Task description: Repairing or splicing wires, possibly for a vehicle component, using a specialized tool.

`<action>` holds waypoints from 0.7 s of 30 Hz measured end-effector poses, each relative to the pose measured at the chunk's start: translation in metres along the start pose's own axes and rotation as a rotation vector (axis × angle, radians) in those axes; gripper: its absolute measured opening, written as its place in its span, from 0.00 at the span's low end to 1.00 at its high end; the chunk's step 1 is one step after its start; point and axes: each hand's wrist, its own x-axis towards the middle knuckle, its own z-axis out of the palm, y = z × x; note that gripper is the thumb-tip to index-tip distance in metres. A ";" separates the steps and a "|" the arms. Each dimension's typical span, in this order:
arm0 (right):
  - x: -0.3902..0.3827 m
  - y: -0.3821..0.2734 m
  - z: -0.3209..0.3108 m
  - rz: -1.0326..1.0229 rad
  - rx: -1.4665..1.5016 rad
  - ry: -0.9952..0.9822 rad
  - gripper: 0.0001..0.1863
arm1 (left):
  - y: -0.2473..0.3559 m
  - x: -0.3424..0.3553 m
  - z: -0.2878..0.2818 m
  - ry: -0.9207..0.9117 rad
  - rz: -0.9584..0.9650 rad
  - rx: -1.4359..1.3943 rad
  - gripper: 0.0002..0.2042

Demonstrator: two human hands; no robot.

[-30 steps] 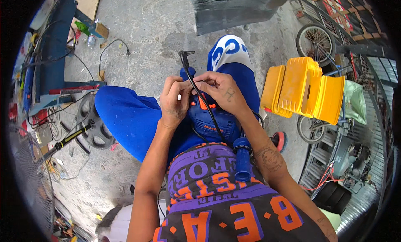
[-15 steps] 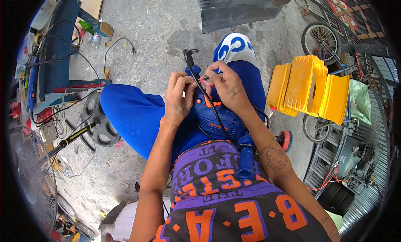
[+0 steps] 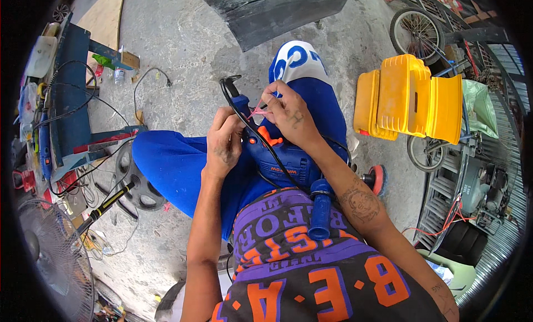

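Observation:
A blue corded power tool (image 3: 298,165) with orange switches lies across my lap. Its side handle (image 3: 318,217) points back toward my shirt, and its black cord (image 3: 273,151) runs over the body and loops up past the far grip. A thin pink strip (image 3: 259,111) is stretched between my hands, across the cord and the far grip. My left hand (image 3: 224,141) pinches one end beside the cord. My right hand (image 3: 292,117) has its fingers closed on the other end. Whether the strip is knotted cannot be made out.
Yellow plastic crates (image 3: 404,102) stand at the right beside a bicycle (image 3: 417,34). A red round pad (image 3: 378,180) is near my right forearm. At the left are a blue metal bench (image 3: 72,83) and a fan (image 3: 55,261). A dark panel (image 3: 277,13) lies ahead.
My hands have drawn apart, and the pink strip now shows stretched between them. The tool's far grip appears tilted further left. The whole view has shifted slightly.

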 end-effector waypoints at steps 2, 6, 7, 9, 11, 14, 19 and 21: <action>0.001 0.001 0.001 -0.015 0.015 0.012 0.10 | 0.002 0.001 -0.003 -0.019 -0.008 -0.025 0.03; 0.002 0.002 0.004 -0.020 -0.032 0.008 0.10 | 0.002 0.001 -0.007 0.026 -0.045 -0.034 0.04; 0.002 -0.001 0.002 -0.072 -0.008 -0.043 0.09 | 0.006 0.002 -0.006 0.030 -0.070 -0.001 0.08; -0.002 -0.013 -0.002 -0.073 -0.027 -0.094 0.07 | 0.020 0.008 -0.008 0.017 -0.103 0.063 0.18; -0.004 -0.016 0.000 -0.058 -0.038 -0.114 0.08 | 0.013 0.013 -0.001 0.033 0.019 0.083 0.17; -0.005 -0.016 0.000 -0.054 -0.055 -0.130 0.08 | 0.004 0.016 0.002 0.059 0.139 0.076 0.16; -0.005 -0.008 0.003 -0.083 0.083 -0.062 0.12 | 0.004 0.019 -0.005 -0.010 0.154 0.055 0.12; -0.005 -0.017 0.001 -0.073 0.046 -0.033 0.13 | 0.003 0.021 -0.007 -0.007 0.172 0.055 0.12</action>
